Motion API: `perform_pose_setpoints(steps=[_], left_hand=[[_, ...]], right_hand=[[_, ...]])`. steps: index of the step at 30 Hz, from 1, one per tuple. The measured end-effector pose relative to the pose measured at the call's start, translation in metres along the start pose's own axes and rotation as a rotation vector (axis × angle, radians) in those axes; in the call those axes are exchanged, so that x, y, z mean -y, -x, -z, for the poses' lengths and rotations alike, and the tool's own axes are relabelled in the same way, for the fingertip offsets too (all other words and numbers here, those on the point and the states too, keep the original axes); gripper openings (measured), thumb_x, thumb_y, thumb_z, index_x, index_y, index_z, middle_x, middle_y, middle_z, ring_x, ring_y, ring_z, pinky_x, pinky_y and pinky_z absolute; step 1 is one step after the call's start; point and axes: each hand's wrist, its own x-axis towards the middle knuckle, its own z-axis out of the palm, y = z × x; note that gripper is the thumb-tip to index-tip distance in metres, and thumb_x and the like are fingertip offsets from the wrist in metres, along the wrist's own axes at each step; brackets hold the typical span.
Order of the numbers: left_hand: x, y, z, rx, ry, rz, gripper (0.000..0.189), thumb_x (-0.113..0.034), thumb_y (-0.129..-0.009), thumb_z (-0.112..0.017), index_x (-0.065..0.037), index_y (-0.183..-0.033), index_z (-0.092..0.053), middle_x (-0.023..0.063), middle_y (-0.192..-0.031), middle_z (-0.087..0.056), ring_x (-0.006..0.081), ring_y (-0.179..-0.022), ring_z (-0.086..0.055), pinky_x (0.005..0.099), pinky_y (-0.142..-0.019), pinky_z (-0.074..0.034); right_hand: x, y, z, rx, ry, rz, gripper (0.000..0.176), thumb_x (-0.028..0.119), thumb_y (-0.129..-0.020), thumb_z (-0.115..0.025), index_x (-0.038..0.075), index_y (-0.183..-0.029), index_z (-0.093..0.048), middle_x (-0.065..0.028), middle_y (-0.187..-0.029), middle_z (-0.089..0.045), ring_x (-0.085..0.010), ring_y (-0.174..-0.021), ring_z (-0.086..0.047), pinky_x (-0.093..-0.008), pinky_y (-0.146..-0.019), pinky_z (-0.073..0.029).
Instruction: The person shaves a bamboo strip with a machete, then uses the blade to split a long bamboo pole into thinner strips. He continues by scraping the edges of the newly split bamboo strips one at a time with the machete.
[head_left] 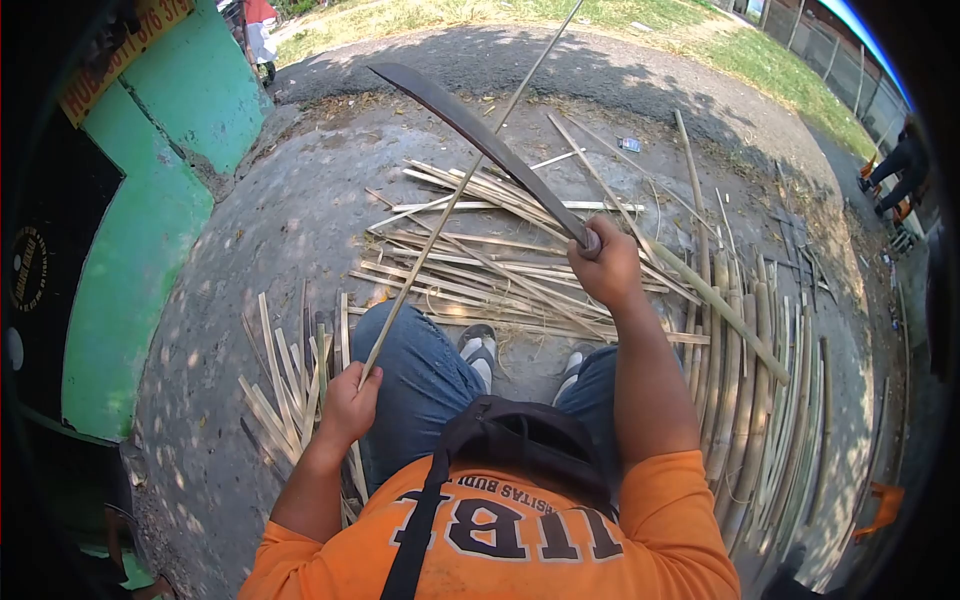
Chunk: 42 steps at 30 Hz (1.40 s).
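My right hand [612,268] is closed round the handle of a machete [480,135], whose long dark blade slants up and to the left. My left hand [350,403], in front of my left thigh, grips the lower end of a long thin bamboo strip [432,238]. The strip rises diagonally to the top of the view and crosses the blade there. Beyond my feet, a pile of split bamboo strips [480,255] lies on the ground, below the machete in this view.
Bamboo poles [738,400] lie lengthwise at my right, and more strips [285,385] lie at my left. A thicker bamboo piece [722,312] rests slanted across the right pile. A green wall [135,230] stands at left. Another person [900,175] is at far right.
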Motion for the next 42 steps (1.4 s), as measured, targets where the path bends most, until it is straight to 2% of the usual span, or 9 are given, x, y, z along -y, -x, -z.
perform_pose_setpoints(steps=[9, 15, 21, 24, 27, 30, 33, 38, 42], left_hand=[[-0.006, -0.007, -0.014, 0.005, 0.086, 0.010, 0.033, -0.027, -0.104, -0.061, 0.002, -0.089, -0.059, 0.0144, -0.067, -0.056, 0.0216, -0.063, -0.051, 0.0392, -0.062, -0.044], [0.002, -0.018, -0.017, 0.098, 0.007, 0.123, 0.031, -0.028, -0.104, -0.062, 0.002, -0.096, -0.063, 0.0130, -0.072, -0.059, 0.0178, -0.070, -0.053, 0.0372, -0.066, -0.045], [0.000, -0.013, -0.022, 0.055, 0.185, 0.071, 0.030, -0.029, -0.104, -0.063, 0.001, -0.104, -0.065, 0.0076, -0.074, -0.061, 0.0145, -0.070, -0.054, 0.0355, -0.066, -0.046], [-0.007, -0.012, -0.010, 0.093, 0.084, 0.034, 0.037, -0.036, -0.107, -0.059, 0.001, -0.106, -0.064, 0.0050, -0.074, -0.059, 0.0124, -0.068, -0.052, 0.0309, -0.064, -0.043], [0.006, -0.010, -0.003, 0.073, 0.403, 0.009, 0.044, -0.042, -0.110, -0.051, 0.000, -0.104, -0.064, 0.0021, -0.072, -0.056, 0.0098, -0.065, -0.048, 0.0269, -0.061, -0.039], [0.003, -0.013, 0.000, 0.064, 0.632, 0.234, 0.049, -0.044, -0.112, -0.044, -0.002, -0.100, -0.064, 0.0000, -0.071, -0.053, 0.0082, -0.064, -0.045, 0.0260, -0.059, -0.036], [0.025, -0.013, -0.001, 0.161, 0.468, 0.220, 0.046, -0.040, -0.113, -0.044, -0.003, -0.095, -0.064, -0.0010, -0.070, -0.052, 0.0091, -0.063, -0.044, 0.0279, -0.058, -0.036], [0.043, 0.001, -0.009, 0.058, 0.245, 0.157, 0.047, -0.037, -0.112, -0.046, -0.001, -0.088, -0.063, 0.0028, -0.066, -0.051, 0.0124, -0.062, -0.046, 0.0316, -0.059, -0.038], [0.026, -0.003, -0.007, 0.049, 0.188, 0.112, 0.048, -0.037, -0.113, -0.044, 0.001, -0.091, -0.063, 0.0077, -0.066, -0.052, 0.0170, -0.064, -0.051, 0.0358, -0.063, -0.042]], right_hand=[[0.019, 0.005, -0.008, 0.165, 0.072, 0.065, 0.017, 0.019, -0.080, -0.074, 0.009, -0.091, -0.068, -0.0184, -0.078, -0.070, -0.0422, -0.077, -0.069, -0.0500, -0.068, -0.054], [0.022, 0.019, -0.032, 0.232, 0.200, 0.347, 0.013, 0.020, -0.080, -0.068, 0.011, -0.089, -0.066, -0.0166, -0.071, -0.067, -0.0418, -0.071, -0.067, -0.0525, -0.063, -0.052], [0.032, 0.026, -0.047, 0.324, 0.237, 0.413, 0.013, 0.022, -0.082, -0.067, 0.011, -0.090, -0.066, -0.0154, -0.069, -0.067, -0.0401, -0.069, -0.067, -0.0523, -0.062, -0.052], [0.030, 0.023, -0.047, 0.293, 0.199, 0.395, 0.014, 0.021, -0.082, -0.067, 0.010, -0.090, -0.065, -0.0164, -0.071, -0.067, -0.0406, -0.070, -0.067, -0.0523, -0.062, -0.052], [0.024, 0.018, -0.043, 0.242, 0.145, 0.353, 0.015, 0.019, -0.080, -0.069, 0.010, -0.090, -0.065, -0.0173, -0.074, -0.068, -0.0418, -0.071, -0.067, -0.0520, -0.064, -0.052], [0.024, 0.015, -0.032, 0.207, 0.103, 0.253, 0.017, 0.018, -0.076, -0.073, 0.009, -0.089, -0.065, -0.0173, -0.075, -0.068, -0.0427, -0.073, -0.068, -0.0510, -0.065, -0.053], [0.018, 0.010, -0.024, 0.193, 0.091, 0.200, 0.020, 0.019, -0.073, -0.076, 0.009, -0.087, -0.065, -0.0172, -0.076, -0.069, -0.0426, -0.075, -0.068, -0.0496, -0.066, -0.054], [0.019, 0.012, -0.024, 0.212, 0.068, 0.176, 0.020, 0.018, -0.073, -0.076, 0.009, -0.087, -0.065, -0.0172, -0.076, -0.069, -0.0422, -0.076, -0.069, -0.0498, -0.066, -0.054], [0.024, 0.019, -0.037, 0.244, 0.104, 0.286, 0.020, 0.020, -0.074, -0.073, 0.009, -0.089, -0.065, -0.0183, -0.075, -0.068, -0.0430, -0.074, -0.068, -0.0514, -0.065, -0.053]])
